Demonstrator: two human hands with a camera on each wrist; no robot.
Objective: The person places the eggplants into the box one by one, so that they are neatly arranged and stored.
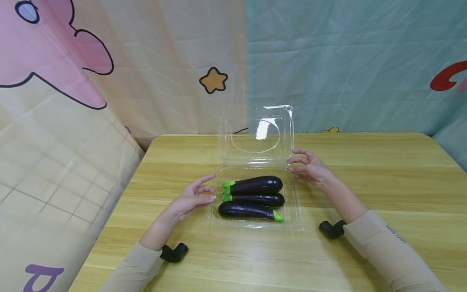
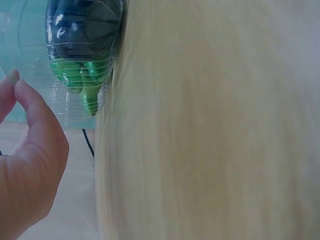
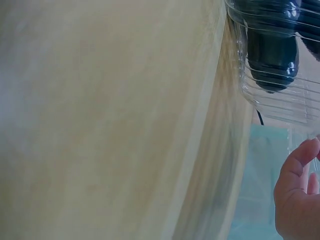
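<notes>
A clear plastic clamshell box [image 1: 297, 202] lies on the table with its transparent lid [image 1: 286, 134] raised at the back. Several dark purple eggplants [image 1: 251, 210] with green stems fill its base side by side; the front one points its stem right, the others left. At the box's left side is my left hand [image 1: 189, 200], its fingers spread and loosely bent, fingertips close to the rim. My right hand [image 1: 311, 168] has its fingertips at the right end of the hinge and lid edge, fingers extended. Contact there is hard to make out.
The wooden table [image 1: 383, 178] has its back edge against a printed curtain [image 1: 328, 61]. Black wrist devices, one at the left sleeve [image 1: 175, 252] and one at the right sleeve [image 1: 332, 229], stick out over the table. A tiled-pattern cloth [image 1: 73, 190] hangs to the left.
</notes>
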